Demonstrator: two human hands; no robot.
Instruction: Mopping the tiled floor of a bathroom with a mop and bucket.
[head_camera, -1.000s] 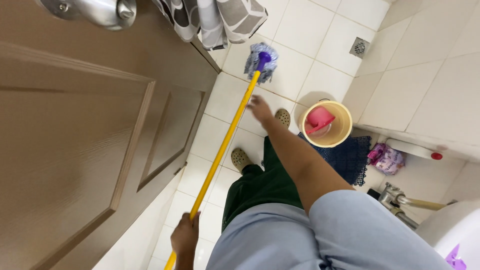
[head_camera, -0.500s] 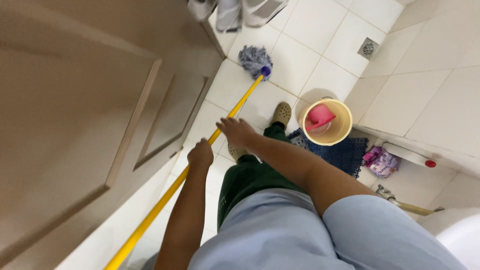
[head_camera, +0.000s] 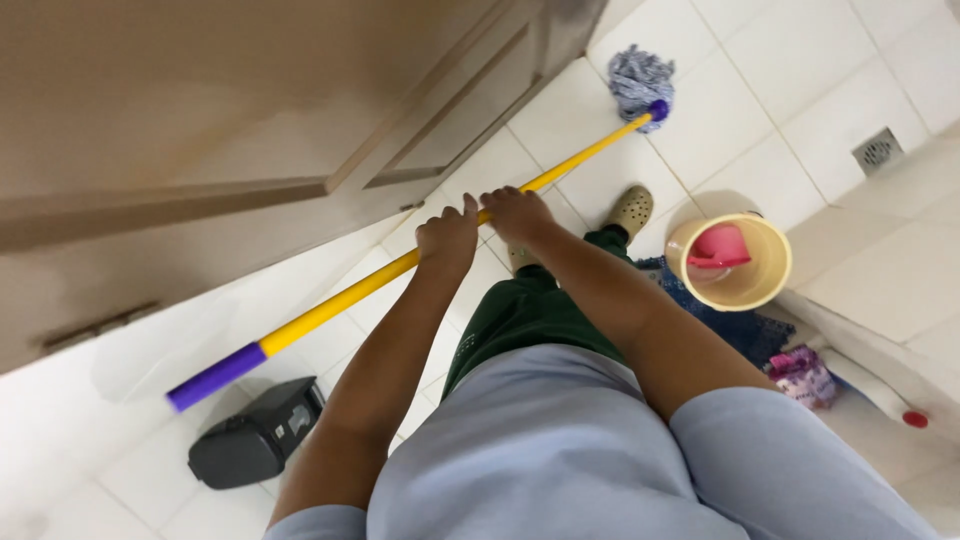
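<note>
Both of my hands grip the yellow handle of a mop (head_camera: 570, 165) side by side near its middle. My left hand (head_camera: 447, 237) holds it a little lower, my right hand (head_camera: 515, 213) just above. The handle ends in a purple grip at the lower left. Its grey string head (head_camera: 640, 80) rests on the white tiled floor (head_camera: 740, 110) at the top, beyond my feet in beige clogs.
A brown panelled door (head_camera: 300, 120) fills the upper left. A tan bucket (head_camera: 770, 265) with a pink scoop inside stands to the right of my feet, on a dark blue mat (head_camera: 740, 330). A small black bin (head_camera: 255, 440) sits low left. A floor drain (head_camera: 878, 150) lies far right.
The view has swung to the right and down. My left hand slid up the handle to sit beside my right hand. The mop head stays on the floor.
</note>
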